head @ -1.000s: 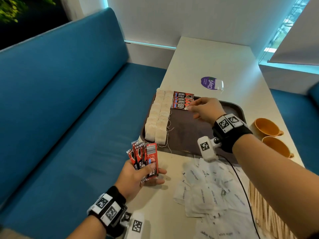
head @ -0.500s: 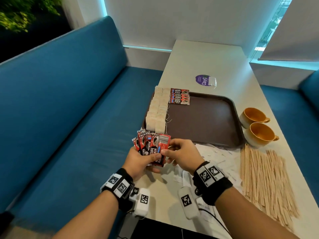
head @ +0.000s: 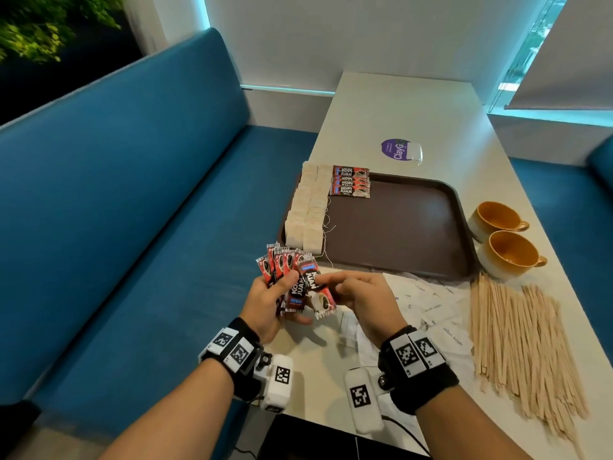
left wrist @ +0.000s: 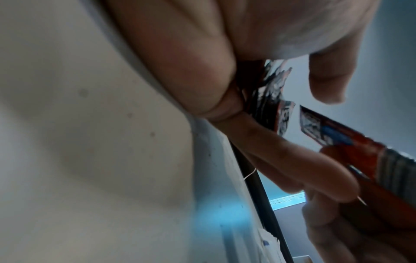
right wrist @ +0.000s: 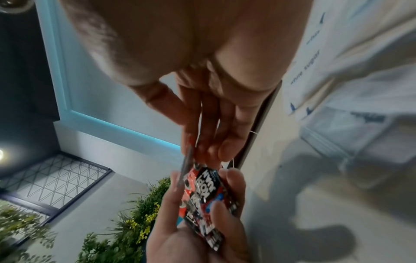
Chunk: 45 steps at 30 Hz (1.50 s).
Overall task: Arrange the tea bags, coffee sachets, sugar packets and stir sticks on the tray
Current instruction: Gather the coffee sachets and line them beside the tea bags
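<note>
I see a pale table (head: 414, 104) beside a blue bench (head: 132, 194). At seven o'clock my left hand (head: 265, 302) clamps a fan of coffee sachets (head: 282, 263); my right hand (head: 361, 302) pinches one sachet (head: 318, 293). The tray (head: 414, 224) lies at twelve, stir sticks (head: 517, 346) at three.

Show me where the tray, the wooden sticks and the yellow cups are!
tray (head: 408, 234), head view, bare brown floor.
wooden sticks (head: 520, 346), head view, middle of the pile.
yellow cups (head: 509, 252), head view, inside of the nearer cup.
</note>
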### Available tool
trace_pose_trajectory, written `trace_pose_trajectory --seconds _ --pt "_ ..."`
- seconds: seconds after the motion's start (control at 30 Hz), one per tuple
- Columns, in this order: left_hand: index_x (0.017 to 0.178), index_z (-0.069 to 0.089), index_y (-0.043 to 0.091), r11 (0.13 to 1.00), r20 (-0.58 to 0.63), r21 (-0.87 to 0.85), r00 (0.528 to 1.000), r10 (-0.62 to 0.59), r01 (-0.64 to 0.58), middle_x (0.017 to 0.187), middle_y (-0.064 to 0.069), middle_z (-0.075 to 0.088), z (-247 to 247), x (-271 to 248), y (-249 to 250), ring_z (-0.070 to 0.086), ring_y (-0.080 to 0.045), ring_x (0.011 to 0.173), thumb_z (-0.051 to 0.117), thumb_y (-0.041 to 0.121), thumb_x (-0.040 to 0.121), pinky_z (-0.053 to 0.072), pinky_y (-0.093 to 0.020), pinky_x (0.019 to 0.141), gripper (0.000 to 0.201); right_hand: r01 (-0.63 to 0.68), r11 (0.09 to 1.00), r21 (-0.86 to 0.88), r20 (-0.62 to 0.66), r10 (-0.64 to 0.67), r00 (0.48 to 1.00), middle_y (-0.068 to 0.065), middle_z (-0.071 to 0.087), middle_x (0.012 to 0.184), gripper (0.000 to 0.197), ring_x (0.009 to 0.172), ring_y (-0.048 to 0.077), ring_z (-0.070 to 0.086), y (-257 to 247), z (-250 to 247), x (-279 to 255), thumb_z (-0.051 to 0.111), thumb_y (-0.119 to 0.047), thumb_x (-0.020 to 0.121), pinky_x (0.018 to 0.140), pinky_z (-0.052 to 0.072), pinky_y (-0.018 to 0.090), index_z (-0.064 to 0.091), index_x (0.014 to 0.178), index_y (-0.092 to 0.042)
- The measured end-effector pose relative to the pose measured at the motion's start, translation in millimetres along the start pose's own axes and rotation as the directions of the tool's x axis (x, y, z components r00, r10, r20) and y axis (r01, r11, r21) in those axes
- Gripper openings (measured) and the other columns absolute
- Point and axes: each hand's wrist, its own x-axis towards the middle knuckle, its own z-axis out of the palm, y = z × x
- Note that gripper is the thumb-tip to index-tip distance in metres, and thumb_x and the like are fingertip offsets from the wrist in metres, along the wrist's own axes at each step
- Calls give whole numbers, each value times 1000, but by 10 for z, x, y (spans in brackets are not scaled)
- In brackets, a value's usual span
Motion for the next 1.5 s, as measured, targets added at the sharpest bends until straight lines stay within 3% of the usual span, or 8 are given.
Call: trace_pose_trajectory --seconds 0.13,0.23,0.37,0.63,0.77,1.07,1.3,1.5 --pt "107 69 4 997 5 74 1000 11 -11 97 -22 73 -13 -5 -14 73 -39 79 80 8 81 58 -36 48 29 -20 986 -164 -11 18 1000 8 78 85 15 72 15 69 67 28 -29 66 -9 95 64 52 22 81 94 -8" --pt "106 69 5 994 -3 106 1000 15 -14 95 -20 75 13 -15 0 74 -37 79 76 4 80 59 -35 47 28 -31 982 -186 -46 23 999 9 78 85 15 76 18 74 127 29 -5 78 2 83 69 59 29 78 94 -8" --pt "108 69 8 995 -18 94 1000 25 -23 98 -21 75 19 -16 -7 74 -38 80 78 9 78 59 -35 47 31 -86 989 -118 -80 77 994 20 75 85 33 71 26 73 86 31 -7 79 10 78 67 63 43 65 103 -6" --pt "102 69 2 996 29 89 999 16 -18 91 -26 71 -16 9 -31 71 -32 71 77 7 78 59 -35 48 26 -119 946 -302 -106 90 990 6 76 76 27 63 10 64 24 -112 41 65 5 85 59 53 24 79 87 -17" --pt "109 64 -1 996 27 84 1000 12 -14 96 -29 71 -30 24 -40 71 -33 71 76 1 78 59 -35 48 33 -72 869 -490 -66 45 997 -2 74 75 25 60 9 63 2 -189 82 69 -5 89 58 56 28 79 92 -27" --pt "106 65 -2 998 18 64 999 29 -30 88 -21 70 -43 60 -67 70 -33 78 73 6 83 62 -40 56 26 -85 980 -180 -89 70 994 29 73 99 22 81 31 75 -215 -475 301 73 15 82 74 64 32 76 94 -3" --pt "107 60 -9 999 45 49 999 6 -8 88 -21 67 -54 74 -52 71 -37 85 71 7 83 62 -43 57 30 2 999 -42 -245 -13 969 22 74 96 25 78 28 73 -622 -850 1145 66 16 86 72 65 32 75 92 -6" --pt "98 73 9 1000 87 26 996 -18 15 93 -24 68 -94 81 -61 68 -45 88 67 9 85 62 -47 59 14 -134 967 -215 -306 64 950 17 76 103 23 83 24 70 -623 -1146 1928 75 0 88 72 61 27 74 110 -7"
